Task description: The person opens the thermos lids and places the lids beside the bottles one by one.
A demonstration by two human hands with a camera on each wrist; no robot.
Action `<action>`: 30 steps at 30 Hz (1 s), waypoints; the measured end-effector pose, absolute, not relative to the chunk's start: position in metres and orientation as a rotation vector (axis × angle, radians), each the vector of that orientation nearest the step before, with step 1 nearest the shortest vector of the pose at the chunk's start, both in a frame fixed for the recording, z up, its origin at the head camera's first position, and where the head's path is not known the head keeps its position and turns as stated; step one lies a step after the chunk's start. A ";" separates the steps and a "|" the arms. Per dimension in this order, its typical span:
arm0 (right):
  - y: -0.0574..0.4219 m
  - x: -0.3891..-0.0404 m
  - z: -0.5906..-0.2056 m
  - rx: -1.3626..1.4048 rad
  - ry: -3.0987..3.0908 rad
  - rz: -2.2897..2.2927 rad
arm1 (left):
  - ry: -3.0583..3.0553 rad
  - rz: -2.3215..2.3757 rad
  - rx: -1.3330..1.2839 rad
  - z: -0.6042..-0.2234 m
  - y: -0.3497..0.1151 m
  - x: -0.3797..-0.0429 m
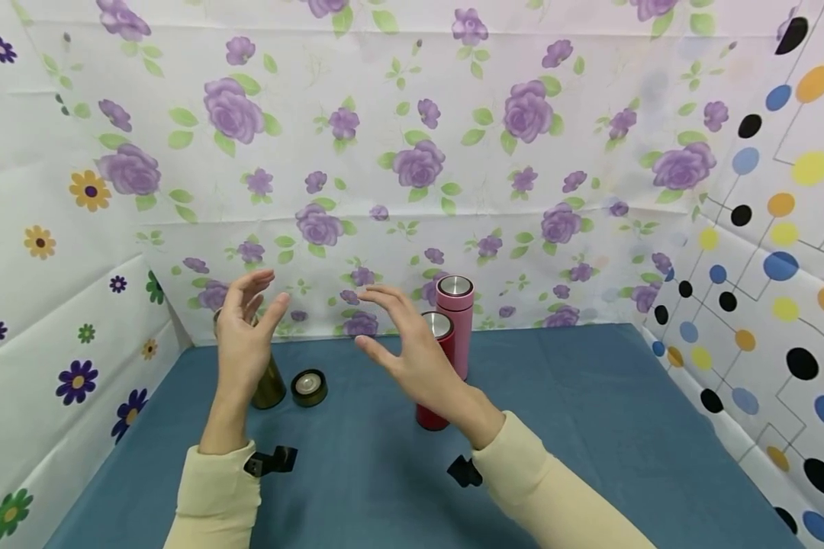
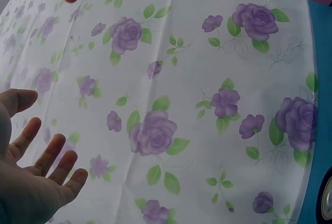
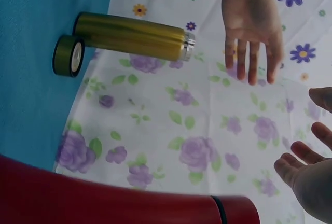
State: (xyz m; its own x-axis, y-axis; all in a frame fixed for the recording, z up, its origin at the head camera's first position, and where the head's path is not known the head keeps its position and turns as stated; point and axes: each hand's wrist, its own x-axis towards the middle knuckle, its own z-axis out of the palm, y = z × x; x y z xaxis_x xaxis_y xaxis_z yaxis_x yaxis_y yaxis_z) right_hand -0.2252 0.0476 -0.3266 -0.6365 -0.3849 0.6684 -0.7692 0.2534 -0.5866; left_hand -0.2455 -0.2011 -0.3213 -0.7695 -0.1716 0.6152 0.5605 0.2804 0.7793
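My left hand (image 1: 243,347) is raised in the air, fingers loosely bent and thumb apart, holding nothing. Behind it stands an olive-gold thermos flask (image 3: 129,35), mostly hidden in the head view; the right wrist view shows its bare silver neck. Its round lid (image 1: 309,387) lies on the table beside the flask's base. My right hand (image 1: 422,362) is also lifted, fingers spread and nothing in them. Behind that hand are a red thermos flask (image 1: 432,417), partly covered by it, and a pink thermos flask (image 1: 461,335), both upright with caps on.
A blue cloth (image 1: 563,404) covers the table. Floral sheeting (image 1: 384,152) hangs along the back edge, with flower-printed sheeting (image 1: 55,328) at the left and dotted sheeting (image 1: 762,252) at the right. Each wrist wears a small black camera mount (image 1: 275,461).
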 end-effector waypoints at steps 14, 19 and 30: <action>0.090 -0.218 -0.335 0.927 -2.117 1.364 | -1.971 -1.545 -0.494 -0.318 -0.184 -0.245; 0.103 -0.216 -0.341 0.883 -2.093 1.389 | -2.019 -1.518 -0.553 -0.317 -0.176 -0.245; 0.126 -0.210 -0.361 0.784 -2.139 1.382 | -2.125 -1.412 -0.656 -0.318 -0.159 -0.239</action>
State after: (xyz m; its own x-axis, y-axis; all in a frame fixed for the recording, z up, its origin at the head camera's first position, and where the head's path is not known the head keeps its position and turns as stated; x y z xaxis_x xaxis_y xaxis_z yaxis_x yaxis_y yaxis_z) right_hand -0.2105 0.1259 -0.3609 -0.7246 -0.2079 0.6571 -0.6845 0.3283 -0.6509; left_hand -0.2392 -0.1595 -0.3175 -0.7576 0.1162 0.6423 0.6371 0.3456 0.6890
